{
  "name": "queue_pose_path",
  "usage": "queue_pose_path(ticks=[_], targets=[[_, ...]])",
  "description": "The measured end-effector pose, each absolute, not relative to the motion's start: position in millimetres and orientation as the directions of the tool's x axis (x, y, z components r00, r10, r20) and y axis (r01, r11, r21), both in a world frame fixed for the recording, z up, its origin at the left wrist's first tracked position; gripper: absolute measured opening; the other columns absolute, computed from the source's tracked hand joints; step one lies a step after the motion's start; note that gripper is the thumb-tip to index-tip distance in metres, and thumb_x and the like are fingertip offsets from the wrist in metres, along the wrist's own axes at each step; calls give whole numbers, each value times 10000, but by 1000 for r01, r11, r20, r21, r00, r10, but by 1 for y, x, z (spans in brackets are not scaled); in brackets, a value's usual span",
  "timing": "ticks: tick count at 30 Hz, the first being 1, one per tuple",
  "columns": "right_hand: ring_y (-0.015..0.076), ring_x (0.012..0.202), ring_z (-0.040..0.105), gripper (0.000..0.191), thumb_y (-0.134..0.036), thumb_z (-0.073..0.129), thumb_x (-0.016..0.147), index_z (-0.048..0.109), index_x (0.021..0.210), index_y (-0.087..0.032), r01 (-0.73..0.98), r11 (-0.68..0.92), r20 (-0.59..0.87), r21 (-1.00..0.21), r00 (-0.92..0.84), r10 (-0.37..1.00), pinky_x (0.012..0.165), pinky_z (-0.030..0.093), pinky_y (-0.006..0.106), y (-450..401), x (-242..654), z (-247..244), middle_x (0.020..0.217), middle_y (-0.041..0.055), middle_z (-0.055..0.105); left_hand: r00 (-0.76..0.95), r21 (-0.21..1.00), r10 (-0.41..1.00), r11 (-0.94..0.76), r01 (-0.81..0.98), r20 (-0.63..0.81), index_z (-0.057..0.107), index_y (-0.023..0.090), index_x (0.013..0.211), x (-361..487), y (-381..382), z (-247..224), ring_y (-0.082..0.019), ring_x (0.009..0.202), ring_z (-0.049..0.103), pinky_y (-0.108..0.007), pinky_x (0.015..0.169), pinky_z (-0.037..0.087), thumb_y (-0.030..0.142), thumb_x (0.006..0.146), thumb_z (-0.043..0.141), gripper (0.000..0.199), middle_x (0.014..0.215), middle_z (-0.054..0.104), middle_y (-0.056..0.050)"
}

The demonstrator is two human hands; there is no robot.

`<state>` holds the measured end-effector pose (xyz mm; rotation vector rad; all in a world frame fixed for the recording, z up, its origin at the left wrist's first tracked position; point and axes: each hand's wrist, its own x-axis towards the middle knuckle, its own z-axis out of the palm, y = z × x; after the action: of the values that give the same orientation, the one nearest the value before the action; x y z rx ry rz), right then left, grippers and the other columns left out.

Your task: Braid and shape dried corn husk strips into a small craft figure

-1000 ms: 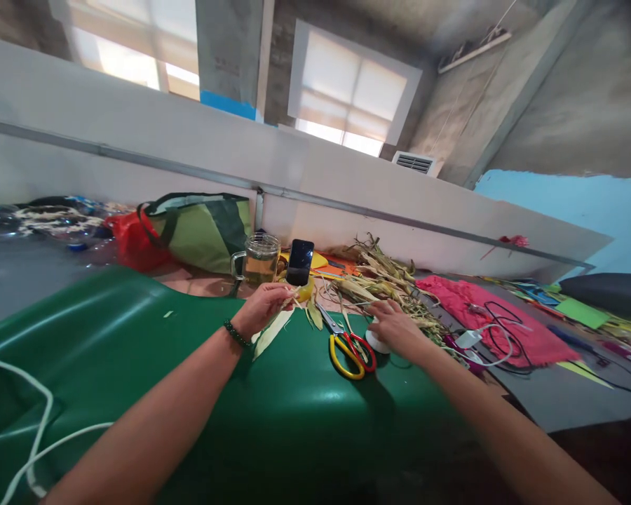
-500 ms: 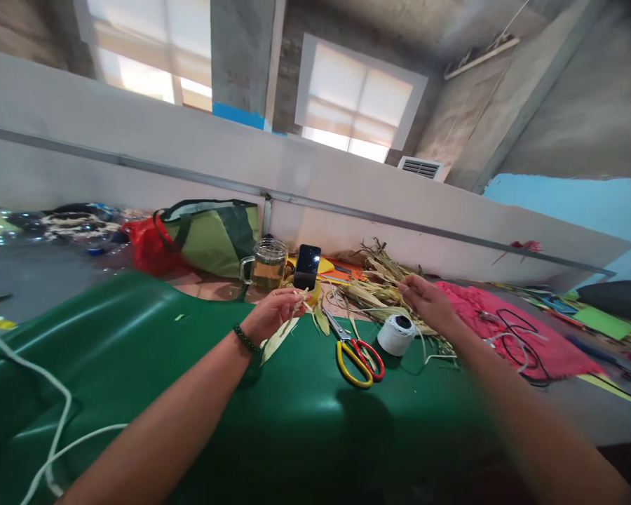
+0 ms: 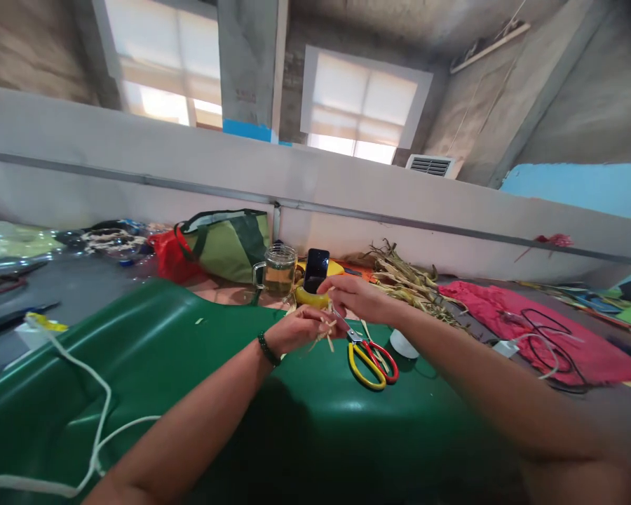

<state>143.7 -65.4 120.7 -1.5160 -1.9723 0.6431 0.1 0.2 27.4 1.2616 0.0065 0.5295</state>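
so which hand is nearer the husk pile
Right. The right hand is in front of the husk pile and a little to its left; the left hand is farther left and lower in the view, holding pale strips.

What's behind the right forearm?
In the head view, part of a white spool shows below the right forearm; dried husks show above it. The spool's upper part is covered, like anything else directly behind the forearm.
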Motion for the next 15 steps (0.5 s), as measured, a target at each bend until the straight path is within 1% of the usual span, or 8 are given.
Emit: queue_pose_path(ticks=[2,4,6,7,9,11,13,15], targets=[[92,430,418,202,-185,411,781,568,908,-175,600,302,321,-741,-80,944,466,333,207,-63,153,130,441,-84,444,888,914,382,203,-352,257,716,99,661,-2,4,28,-170,696,617,-297,714,463,256,592,768,179,710,681,-85],[90,419,404,214,-219,432,769,565,930,-174,546,353,476,-760,96,874,449,316,205,-66,176,144,440,-86,438,873,910,439,235,-341,214,708,99,665,-6,11,28,-158,681,618,-280,698,463,253,580,777,189,713,686,-78],[87,393,374,242,-228,454,750,571,954,-174,577,328,535,-748,231,813,417,276,206,-73,205,156,434,-83,452,843,893,506,274,-358,183,698,97,664,-10,19,28,-157,694,631,-267,700,466,253,562,789,208,725,694,-76],[87,388,371,239,-215,464,737,585,938,-168,629,267,511,-730,243,825,413,272,211,-77,222,159,428,-75,466,832,882,526,292,-369,175,691,96,657,-12,22,28,-157,693,635,-264,700,468,254,553,795,216,724,697,-76],[97,396,402,216,-173,468,704,615,862,-159,743,74,361,-665,233,903,420,290,218,-84,252,157,420,-52,508,825,868,542,318,-380,163,679,92,651,-14,26,29,-157,684,638,-266,702,471,246,544,799,223,723,702,-78],[113,420,447,214,-145,444,702,642,780,-158,848,-148,163,-509,264,951,437,326,228,-90,276,147,446,-19,572,825,862,544,336,-379,151,670,91,654,-14,29,28,-159,689,643,-276,717,475,231,549,792,214,740,711,-85],[130,449,495,259,-139,426,727,668,812,-167,897,-264,118,-354,323,939,451,349,237,-93,290,135,514,0,632,830,865,542,346,-363,131,662,88,665,-15,31,27,-162,701,649,-286,740,480,221,569,780,202,755,717,-91],[155,525,563,277,-165,455,751,693,893,-179,928,-301,164,-220,339,926,481,376,250,-95,291,124,650,33,696,833,871,545,356,-339,101,657,85,676,-15,33,27,-161,711,657,-288,758,487,210,585,773,193,754,719,-89]])
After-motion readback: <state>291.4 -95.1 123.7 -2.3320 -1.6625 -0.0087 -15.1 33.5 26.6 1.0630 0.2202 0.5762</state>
